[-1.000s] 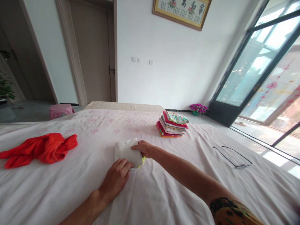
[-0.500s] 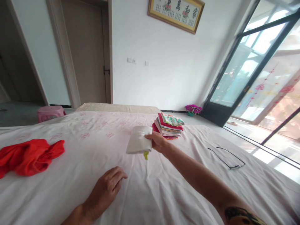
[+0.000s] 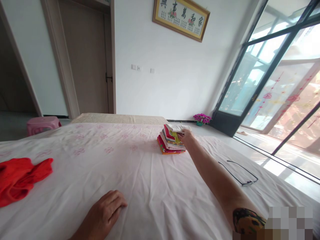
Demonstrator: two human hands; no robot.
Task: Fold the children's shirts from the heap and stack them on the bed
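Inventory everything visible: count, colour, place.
Wall: one, white, background
Sheet: one, white, foreground
Cover: one, beige, beyond sheet
Cloth stack: one, multicoloured, on sheet
Folded cloth: one, white and lime, stack's top
Crumpled cloth: one, red, sheet's left
Glasses: one, dark, sheet's right
Stool: one, pink, far left
Potted flowers: one, magenta, near wall
Framed calligraphy: one, gold, on wall
Wall plates: three, white, on wall
Handled door: one, brown, left
Glazed doorway: one, dark-framed, right
Left hand: one, lower left
Right hand: one, at stack
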